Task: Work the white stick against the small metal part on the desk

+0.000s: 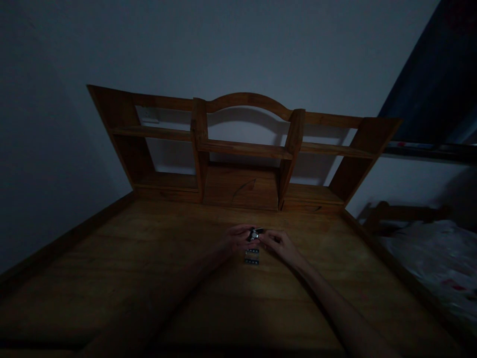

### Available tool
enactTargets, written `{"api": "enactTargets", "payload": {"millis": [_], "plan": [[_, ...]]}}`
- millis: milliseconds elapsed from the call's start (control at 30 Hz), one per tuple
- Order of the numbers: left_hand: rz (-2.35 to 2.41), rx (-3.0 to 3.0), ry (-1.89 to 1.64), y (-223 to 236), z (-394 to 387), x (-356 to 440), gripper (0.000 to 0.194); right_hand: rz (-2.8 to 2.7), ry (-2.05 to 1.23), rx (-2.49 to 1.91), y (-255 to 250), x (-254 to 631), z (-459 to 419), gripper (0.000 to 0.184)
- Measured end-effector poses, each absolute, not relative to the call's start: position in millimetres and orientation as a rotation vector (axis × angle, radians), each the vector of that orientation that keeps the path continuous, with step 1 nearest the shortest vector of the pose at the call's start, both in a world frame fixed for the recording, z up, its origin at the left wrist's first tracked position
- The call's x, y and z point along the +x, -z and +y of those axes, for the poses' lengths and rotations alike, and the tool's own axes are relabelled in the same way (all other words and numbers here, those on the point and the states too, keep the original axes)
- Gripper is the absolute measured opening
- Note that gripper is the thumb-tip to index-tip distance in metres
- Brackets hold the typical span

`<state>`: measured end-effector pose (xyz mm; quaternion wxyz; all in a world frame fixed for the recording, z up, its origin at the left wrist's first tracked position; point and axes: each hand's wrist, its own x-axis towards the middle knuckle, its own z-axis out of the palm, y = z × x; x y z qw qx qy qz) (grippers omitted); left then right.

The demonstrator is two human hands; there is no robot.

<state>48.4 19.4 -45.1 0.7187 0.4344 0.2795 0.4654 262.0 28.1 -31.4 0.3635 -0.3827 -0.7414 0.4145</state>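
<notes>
Both my hands meet over the middle of the wooden desk, around a small dark object with a bright silvery part (254, 234); the dim light hides its kind. My left hand (238, 237) grips it from the left, fingers closed about its edge. From the right, my right hand (278, 242) pinches at it with thumb and fingertips. Just below the hands, a small flat rectangular piece (252, 256) lies on the desk, with dark bands marked in white along its top and bottom and a paler middle.
The wooden desk top (167, 238) has raised side edges. A wooden shelf unit (246, 149) stands along its back against the wall. Beyond the right edge lies pale crumpled bedding (432, 258) near a wooden rail, with a dark blue curtain (432, 84) above.
</notes>
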Motion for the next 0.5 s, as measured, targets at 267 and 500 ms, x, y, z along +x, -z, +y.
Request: {"api": "enactTargets", "payload": {"millis": [267,500], "plan": [[0.593,0.946,-1.053,45.3,18.8,48.9,0.034,-1.932,-1.014,-0.955,32.5,261.2,28.3,0.047],[0.624,0.971,-1.083,48.7,20.8,49.4,0.032,-1.934,-1.037,-0.969,30.2,260.1,27.0,0.044]]}}
